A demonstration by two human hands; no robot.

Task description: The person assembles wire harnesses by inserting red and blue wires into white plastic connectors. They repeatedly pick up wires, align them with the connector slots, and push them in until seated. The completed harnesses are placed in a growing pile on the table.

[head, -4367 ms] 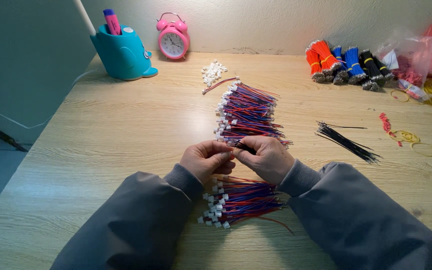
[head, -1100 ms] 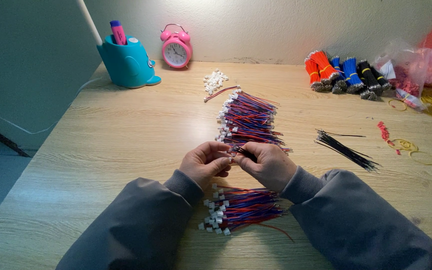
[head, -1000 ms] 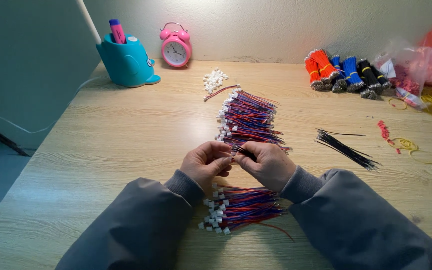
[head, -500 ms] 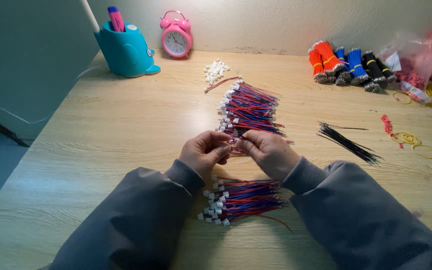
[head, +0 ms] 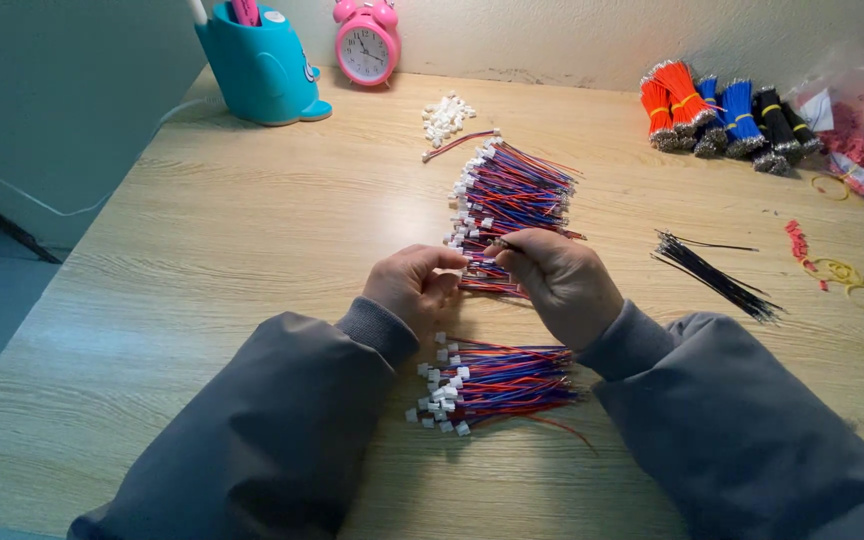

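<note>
Your left hand [head: 414, 288] and right hand [head: 557, 280] meet just in front of the big wire pile [head: 510, 200], fingers curled tight and pinching a thin wire and small connector [head: 482, 252] between them. Keep the pinch near the connector, wrists low; the finished bundle [head: 492, 380] lies nearer you than that pile

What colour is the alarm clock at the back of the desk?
Pink, with a white face: the round twin-bell alarm clock, clearest in the head view.
</note>
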